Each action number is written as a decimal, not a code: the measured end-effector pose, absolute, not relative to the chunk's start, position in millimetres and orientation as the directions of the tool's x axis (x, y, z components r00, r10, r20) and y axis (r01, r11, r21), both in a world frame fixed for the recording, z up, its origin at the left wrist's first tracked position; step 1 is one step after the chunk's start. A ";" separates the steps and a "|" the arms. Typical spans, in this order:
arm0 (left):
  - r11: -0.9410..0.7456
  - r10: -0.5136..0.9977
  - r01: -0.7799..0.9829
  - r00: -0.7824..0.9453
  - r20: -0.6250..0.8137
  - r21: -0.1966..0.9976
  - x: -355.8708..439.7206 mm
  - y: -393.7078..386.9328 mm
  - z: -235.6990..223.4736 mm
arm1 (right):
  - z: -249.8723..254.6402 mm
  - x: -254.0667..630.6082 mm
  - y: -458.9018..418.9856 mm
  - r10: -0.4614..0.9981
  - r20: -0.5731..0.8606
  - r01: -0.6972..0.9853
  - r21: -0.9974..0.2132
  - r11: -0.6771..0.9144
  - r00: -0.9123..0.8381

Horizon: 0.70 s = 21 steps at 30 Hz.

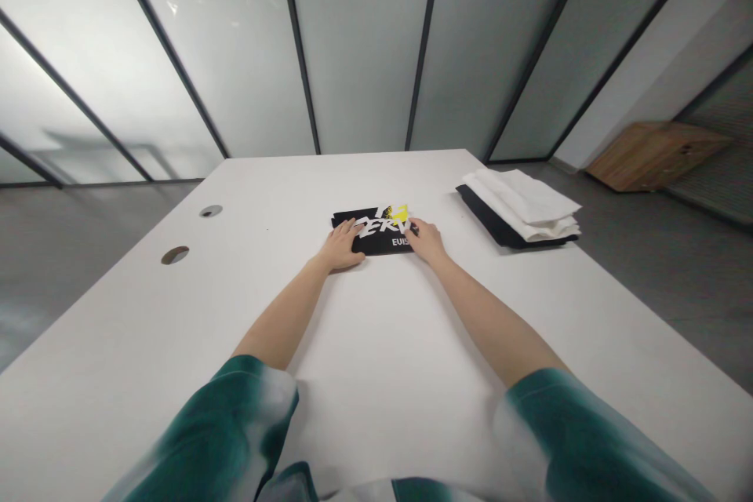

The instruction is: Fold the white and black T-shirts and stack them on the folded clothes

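A folded black garment [376, 229] with white and yellow lettering lies on the white table [376, 329], near its middle. My left hand [342, 245] rests flat on the garment's left part, fingers stretched out. On the garment's right edge my right hand [426, 239] has its fingers closed in a pinch on the cloth. Both forearms reach out from green and white sleeves at the bottom of the view.
A stack of folded white and black clothes [521, 206] sits at the table's right. Two round cable holes [175, 254] are in the table's left part. Frosted glass panels stand behind the table. A wooden box [656, 153] lies on the floor at the far right.
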<state>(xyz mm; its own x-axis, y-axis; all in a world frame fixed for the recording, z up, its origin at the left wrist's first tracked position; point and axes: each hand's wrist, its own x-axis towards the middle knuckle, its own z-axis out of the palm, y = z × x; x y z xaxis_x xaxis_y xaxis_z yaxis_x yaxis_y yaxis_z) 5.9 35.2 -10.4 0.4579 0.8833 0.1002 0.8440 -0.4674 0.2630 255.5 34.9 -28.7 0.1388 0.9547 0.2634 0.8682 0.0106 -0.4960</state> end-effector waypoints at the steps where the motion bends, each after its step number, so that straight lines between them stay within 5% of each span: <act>1: -0.460 0.888 0.850 0.447 0.111 0.256 6.2 34.9 -9.7 | -28.4 255.8 34.7 0.957 0.264 0.870 -0.493 0.025 0.122; 11: 0.023 0.957 0.957 -0.104 0.271 0.288 -3.9 40.5 0.0 | -8.5 245.0 17.6 0.976 0.196 0.819 -0.542 0.186 -0.092; 16: 0.036 0.979 0.950 -0.096 0.178 0.311 -5.5 47.4 -2.6 | 2.5 215.5 -6.8 0.901 0.162 0.675 -0.612 0.412 -0.403; 21: -0.067 0.978 0.938 -0.006 0.209 0.341 0.9 47.8 -6.0 | -0.8 217.4 -4.3 0.896 0.404 0.730 -0.554 0.400 -0.184</act>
